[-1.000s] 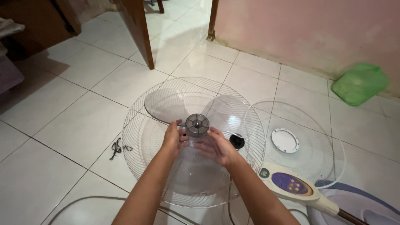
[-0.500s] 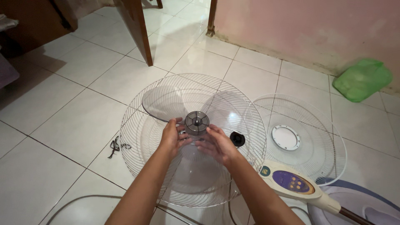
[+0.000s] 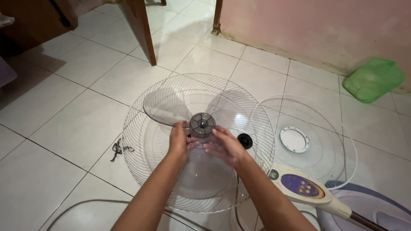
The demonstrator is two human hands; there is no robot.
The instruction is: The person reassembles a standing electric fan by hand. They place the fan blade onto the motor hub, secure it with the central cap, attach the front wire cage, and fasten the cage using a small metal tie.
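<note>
I am looking down on a floor (image 3: pixel 64 124) of pale square tiles, with a pink wall (image 3: pixel 317 25) along the top from twelve to two o'clock and a dark wooden door edge (image 3: pixel 139 30) at eleven. In the middle of the view lies a round wire fan guard (image 3: pixel 141 128), flat on the tiles, with a clear plastic fan blade (image 3: pixel 167 107) resting inside it. My left hand (image 3: pixel 180 143) sits at the nine o'clock side of the blade's grey hub (image 3: pixel 202 124), fingers curled against it; my right hand (image 3: pixel 224 147) is at about four o'clock of the hub, fingers bent and reaching in to its base. Both hands touch the hub, but I cannot tell whether either truly grips it. A small black cap (image 3: pixel 245 141) lies inside the guard just to the right hand's three o'clock side. A second wire guard (image 3: pixel 338 141) with a white centre disc (image 3: pixel 294 140) lies beside the first, towards three o'clock, their rims overlapping. At five o'clock the fan's white control head (image 3: pixel 299 188) with a purple button panel points in, joined to a pole over a pale base (image 3: pixel 368 209). A green plastic bag (image 3: pixel 373 79) rests by the wall at two o'clock. A small dark clip (image 3: pixel 117 149) lies on the floor at nine o'clock of the guard, and a grey cord (image 3: pixel 85 204) curves along the bottom at seven.
</note>
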